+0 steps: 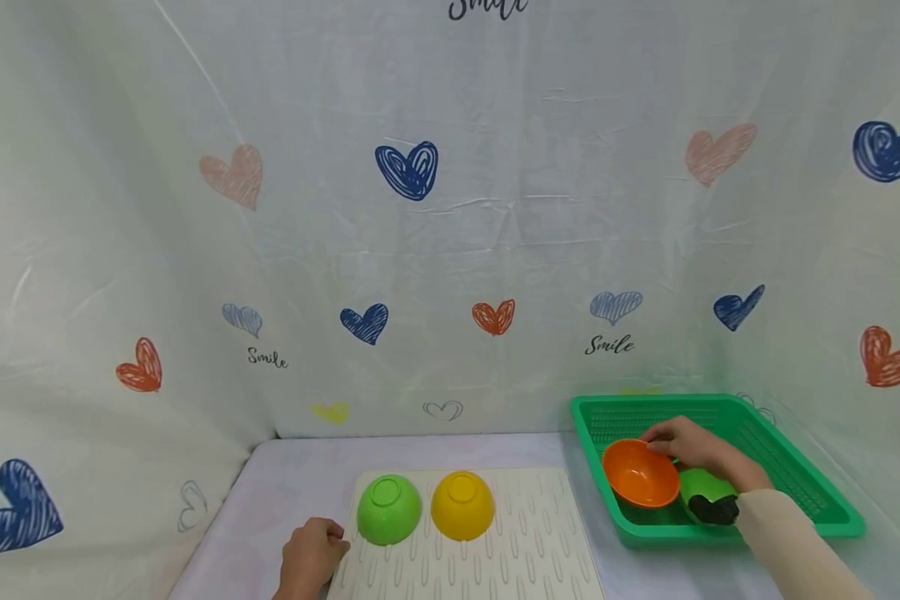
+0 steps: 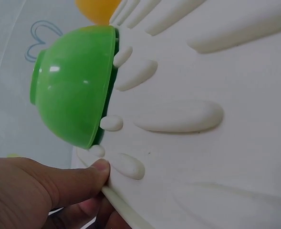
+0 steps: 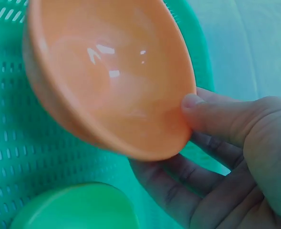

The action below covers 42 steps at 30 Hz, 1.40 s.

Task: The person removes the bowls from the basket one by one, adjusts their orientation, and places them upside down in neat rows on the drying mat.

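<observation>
My right hand (image 1: 688, 443) pinches the rim of an orange bowl (image 1: 640, 475), thumb inside and fingers beneath, within the green basket (image 1: 840, 523). The right wrist view has the orange bowl (image 3: 111, 71) tilted, its hollow toward the camera. Below it lies a light green bowl (image 3: 83, 210) in the basket. At the left edge of a white ribbed mat (image 1: 525, 517), my left hand (image 1: 311, 554) grips the mat's rim between thumb and fingers. A green bowl (image 2: 76, 86) rests upside down on the mat close to that thumb, and a yellow bowl (image 1: 462, 506) sits inverted beside it.
The basket stands at the right of the table (image 1: 232, 533), whose cover is pale. A whitish curtain (image 1: 450, 250) printed with hearts hangs behind and along both sides. A black strap (image 1: 712, 509) shows at my right wrist.
</observation>
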Motion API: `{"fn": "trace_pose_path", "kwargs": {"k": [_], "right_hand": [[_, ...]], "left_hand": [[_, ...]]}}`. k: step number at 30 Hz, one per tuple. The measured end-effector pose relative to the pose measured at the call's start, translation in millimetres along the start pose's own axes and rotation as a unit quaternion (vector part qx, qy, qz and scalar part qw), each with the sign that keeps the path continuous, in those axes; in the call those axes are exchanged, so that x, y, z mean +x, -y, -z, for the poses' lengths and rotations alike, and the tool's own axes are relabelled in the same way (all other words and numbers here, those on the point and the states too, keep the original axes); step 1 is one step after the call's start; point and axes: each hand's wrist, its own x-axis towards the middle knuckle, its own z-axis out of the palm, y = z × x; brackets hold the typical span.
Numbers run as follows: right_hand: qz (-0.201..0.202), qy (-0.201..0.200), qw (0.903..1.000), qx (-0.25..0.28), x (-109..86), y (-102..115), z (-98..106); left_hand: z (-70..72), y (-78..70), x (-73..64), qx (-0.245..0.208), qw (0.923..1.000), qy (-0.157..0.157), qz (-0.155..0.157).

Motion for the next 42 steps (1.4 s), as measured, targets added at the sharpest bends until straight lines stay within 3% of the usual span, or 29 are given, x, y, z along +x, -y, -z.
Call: {"fn": "trace_pose_path", "kwargs": {"k": [15,24,31,42], "right_hand": [[0.035,-0.006,0.9994,0.005,-20.0,13.6,9.7],[0.078,-0.046,0.9956,-0.024,-30.4,42.0,-7.0],[0.084,-0.075,0.9931,-0.032,-37.4,57.4,-18.0],[0.093,-0.086,0.9920,-0.001,-47.0,76.3,-37.1]], "left_hand": [[0.4,2.3,0.3,0.004,1.0000,-0.004,-0.007],[2.5,3.1,-0.6,0.003,0.9999,0.006,-0.009],[-1.6,3.4,1.6,0.001,1.0000,0.002,-0.004],[-1.7,5.4,2.0,0.002,1.0000,0.004,-0.002]]}}
